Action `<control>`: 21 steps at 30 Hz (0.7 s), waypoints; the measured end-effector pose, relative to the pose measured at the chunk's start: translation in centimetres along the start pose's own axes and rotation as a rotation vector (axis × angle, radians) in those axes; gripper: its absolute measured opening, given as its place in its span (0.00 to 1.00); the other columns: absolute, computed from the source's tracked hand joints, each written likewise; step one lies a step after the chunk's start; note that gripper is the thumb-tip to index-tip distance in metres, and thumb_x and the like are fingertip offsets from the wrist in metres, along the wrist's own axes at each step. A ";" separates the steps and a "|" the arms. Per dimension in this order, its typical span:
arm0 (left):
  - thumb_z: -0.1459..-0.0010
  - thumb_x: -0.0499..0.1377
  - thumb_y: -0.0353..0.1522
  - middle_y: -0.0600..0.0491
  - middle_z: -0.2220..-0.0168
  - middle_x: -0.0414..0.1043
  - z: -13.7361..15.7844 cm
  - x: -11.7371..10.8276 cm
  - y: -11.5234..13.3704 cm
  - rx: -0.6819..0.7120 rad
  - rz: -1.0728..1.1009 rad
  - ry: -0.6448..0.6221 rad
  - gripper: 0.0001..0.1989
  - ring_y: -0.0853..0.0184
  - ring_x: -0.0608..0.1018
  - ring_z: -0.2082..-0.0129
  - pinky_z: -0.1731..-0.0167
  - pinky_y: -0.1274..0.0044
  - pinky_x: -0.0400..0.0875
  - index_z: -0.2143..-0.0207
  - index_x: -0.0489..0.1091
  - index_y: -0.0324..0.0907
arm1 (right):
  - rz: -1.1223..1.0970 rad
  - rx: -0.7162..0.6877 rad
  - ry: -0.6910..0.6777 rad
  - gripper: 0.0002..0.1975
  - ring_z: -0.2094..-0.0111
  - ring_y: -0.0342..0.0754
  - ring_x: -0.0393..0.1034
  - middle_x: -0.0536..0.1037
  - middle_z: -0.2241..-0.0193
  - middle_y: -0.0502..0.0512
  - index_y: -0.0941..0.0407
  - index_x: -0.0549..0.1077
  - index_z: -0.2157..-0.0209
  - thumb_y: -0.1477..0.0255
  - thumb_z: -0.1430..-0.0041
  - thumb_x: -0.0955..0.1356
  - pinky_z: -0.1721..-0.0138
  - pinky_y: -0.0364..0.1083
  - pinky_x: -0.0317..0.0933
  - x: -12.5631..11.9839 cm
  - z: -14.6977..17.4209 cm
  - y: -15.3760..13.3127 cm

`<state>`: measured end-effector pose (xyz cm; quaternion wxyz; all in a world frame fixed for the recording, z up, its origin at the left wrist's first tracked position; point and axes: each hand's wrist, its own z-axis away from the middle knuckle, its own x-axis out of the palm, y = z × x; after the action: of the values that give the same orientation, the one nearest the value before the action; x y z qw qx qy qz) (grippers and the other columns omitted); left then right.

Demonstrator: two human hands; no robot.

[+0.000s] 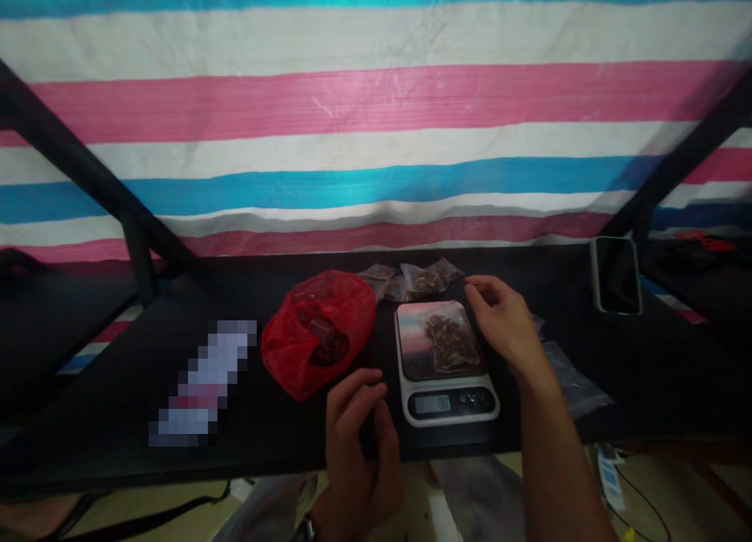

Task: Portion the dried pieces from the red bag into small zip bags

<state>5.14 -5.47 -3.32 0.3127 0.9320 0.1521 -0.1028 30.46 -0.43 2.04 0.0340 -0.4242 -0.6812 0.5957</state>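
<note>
A white kitchen scale [452, 411] with a dark, shiny plate stands on the black table; its display seems to read 0.0. On the plate lies a clear plastic bag [453, 345] of dried brown plant pieces. My right hand [504, 327] hovers at the plate's upper right, fingers bent loosely and nothing visible in them. My left hand [361, 436] rests at the table's front edge, left of the scale, fingers slightly curled and apart, empty. Just beyond it sits an opened red plastic bag [320, 330] with dark contents I cannot make out.
Several small filled bags [426, 280] lie behind the scale. Flat clear bags [573, 381] lie partly under my right forearm. A phone [616, 276] stands at the far right, a pixelated item [205, 381] lies left. Black frame bars [88, 162] and a striped sheet [376, 95] enclose the back.
</note>
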 end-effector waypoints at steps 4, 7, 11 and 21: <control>0.34 0.54 0.19 0.45 0.52 0.71 -0.6 0.1 0.8 0.039 -0.033 0.016 0.19 0.62 0.80 0.56 0.66 0.72 0.81 0.45 0.66 0.45 | -0.016 0.017 0.032 0.17 0.64 0.53 0.76 0.85 0.63 0.60 0.57 0.83 0.58 0.60 0.39 0.69 0.59 0.51 0.67 -1.0 -0.2 1.0; 0.35 0.54 0.19 0.47 0.56 0.72 -1.0 0.0 1.1 0.072 -0.053 0.011 0.18 0.63 0.80 0.56 0.64 0.73 0.81 0.47 0.67 0.45 | -0.022 0.015 0.016 0.17 0.63 0.53 0.77 0.86 0.63 0.60 0.57 0.83 0.58 0.60 0.39 0.69 0.59 0.51 0.68 -1.3 -0.3 1.3; 0.35 0.54 0.18 0.50 0.63 0.71 -1.1 -0.3 1.0 0.101 -0.071 0.004 0.17 0.63 0.79 0.57 0.64 0.74 0.80 0.50 0.68 0.44 | -0.005 0.014 -0.018 0.16 0.64 0.54 0.78 0.86 0.62 0.60 0.57 0.83 0.59 0.60 0.39 0.69 0.58 0.52 0.69 -1.1 -0.2 1.1; 0.38 0.56 0.18 0.48 0.54 0.72 -0.7 -1.7 0.2 0.004 -0.037 0.039 0.18 0.65 0.80 0.63 0.72 0.76 0.79 0.51 0.69 0.45 | -0.038 -0.028 -0.208 0.15 0.61 0.53 0.79 0.86 0.63 0.58 0.56 0.81 0.61 0.60 0.39 0.69 0.55 0.51 0.71 -0.6 -0.1 0.5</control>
<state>3.66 -5.53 -2.19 0.3058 0.9314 0.1752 -0.0909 31.19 -0.77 1.92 -0.0317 -0.3478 -0.6972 0.6260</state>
